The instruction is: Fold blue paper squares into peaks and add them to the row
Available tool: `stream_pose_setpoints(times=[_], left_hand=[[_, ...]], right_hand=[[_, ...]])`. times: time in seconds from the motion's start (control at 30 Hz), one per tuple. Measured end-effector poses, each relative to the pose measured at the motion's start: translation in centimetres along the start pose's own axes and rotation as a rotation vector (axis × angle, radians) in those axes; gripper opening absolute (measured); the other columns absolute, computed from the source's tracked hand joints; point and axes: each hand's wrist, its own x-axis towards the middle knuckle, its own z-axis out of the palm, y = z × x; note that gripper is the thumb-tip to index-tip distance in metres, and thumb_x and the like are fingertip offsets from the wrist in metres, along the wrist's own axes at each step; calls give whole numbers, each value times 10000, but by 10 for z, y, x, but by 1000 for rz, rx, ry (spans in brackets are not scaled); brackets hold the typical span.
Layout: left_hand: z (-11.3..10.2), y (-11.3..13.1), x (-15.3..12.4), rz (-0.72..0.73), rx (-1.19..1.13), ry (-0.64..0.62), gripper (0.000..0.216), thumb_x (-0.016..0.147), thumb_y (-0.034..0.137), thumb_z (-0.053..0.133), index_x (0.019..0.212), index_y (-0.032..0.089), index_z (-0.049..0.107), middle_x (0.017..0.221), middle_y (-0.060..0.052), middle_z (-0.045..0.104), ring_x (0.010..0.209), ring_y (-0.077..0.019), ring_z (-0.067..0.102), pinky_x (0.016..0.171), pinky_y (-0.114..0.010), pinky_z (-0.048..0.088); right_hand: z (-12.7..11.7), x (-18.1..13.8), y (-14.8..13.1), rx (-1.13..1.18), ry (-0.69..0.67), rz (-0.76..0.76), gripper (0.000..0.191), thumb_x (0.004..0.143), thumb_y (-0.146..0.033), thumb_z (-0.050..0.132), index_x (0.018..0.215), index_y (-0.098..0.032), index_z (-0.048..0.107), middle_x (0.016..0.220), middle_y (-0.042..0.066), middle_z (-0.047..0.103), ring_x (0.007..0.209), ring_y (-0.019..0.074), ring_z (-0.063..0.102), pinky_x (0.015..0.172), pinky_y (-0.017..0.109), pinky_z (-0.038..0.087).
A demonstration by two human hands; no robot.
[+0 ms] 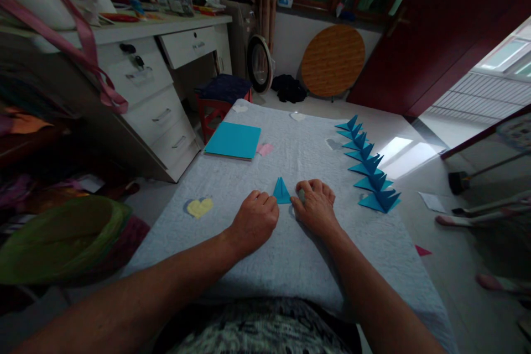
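A small piece of folded blue paper [281,192] lies on the cloth-covered table between my hands, its narrow point facing away from me and split down the middle. My left hand [256,220] is closed, its curled fingers at the paper's lower left corner; what the thumb does is hidden. On the other side my right hand [316,207] has bent fingers, and its thumb side grips the lower right corner. Several blue paper cranes [375,180] stand in a row along the table's right side. A stack of square blue paper [234,140] rests at the far left of the table.
The table's pale cloth [307,146] carries heart patches. Left of it are a white desk [141,77], a red stool [207,110] and a green-rimmed basket [66,232]. A round wooden board [334,61] leans on the back wall near an open washing machine [258,63].
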Motion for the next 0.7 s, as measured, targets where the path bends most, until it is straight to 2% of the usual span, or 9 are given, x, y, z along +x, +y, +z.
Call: stream_pose_setpoints(times=[0.17,0.27,0.37,0.47,0.57,0.63,0.7], left_hand=[[1,-3,1,-64,-40,27,155,904,117,525,796,165,626,830,-76,620,821,-255,564,747,-408,430],[-1,-5,3,-111,-107,64,130,905,142,543,808,173,625,878,-74,630,852,-251,566,775,-405,444],[-2,-6,4,-102,-168,95,115,919,151,527,897,171,638,925,-74,641,894,-251,565,808,-403,453],[-1,-5,5,-82,-212,113,154,928,145,505,1002,168,639,987,-82,648,935,-257,566,836,-407,463],[0,-5,6,-107,-293,110,158,895,106,509,980,163,629,975,-82,641,937,-254,569,845,-400,471],[1,-7,6,-171,-421,128,152,866,79,511,950,162,605,927,-65,631,902,-233,578,829,-373,478],[1,-10,8,-274,-570,164,134,877,88,494,945,167,579,889,-45,624,853,-208,586,795,-347,483]], right_hand=[[-2,0,1,94,54,-19,173,874,-275,562,1018,-192,612,1056,109,582,1049,292,470,948,444,319],[-6,0,-2,233,79,-187,210,890,-188,505,1065,-180,620,1115,106,594,1101,261,476,1001,414,324],[-9,0,-7,300,49,-324,248,908,-152,482,1083,-189,654,1156,95,605,1113,239,482,1019,395,334],[-9,0,-10,307,19,-333,249,923,-162,486,1084,-195,674,1137,91,615,1084,238,491,1002,392,353],[-6,0,-11,318,-10,-302,209,930,-195,492,1015,-180,683,1066,95,623,1017,241,506,962,396,379],[-4,1,-10,335,-12,-289,200,911,-186,489,979,-176,677,1042,100,622,993,247,510,938,404,391],[-2,2,-8,378,-2,-292,253,859,-134,480,1030,-172,662,1050,105,619,995,252,511,930,411,399]])
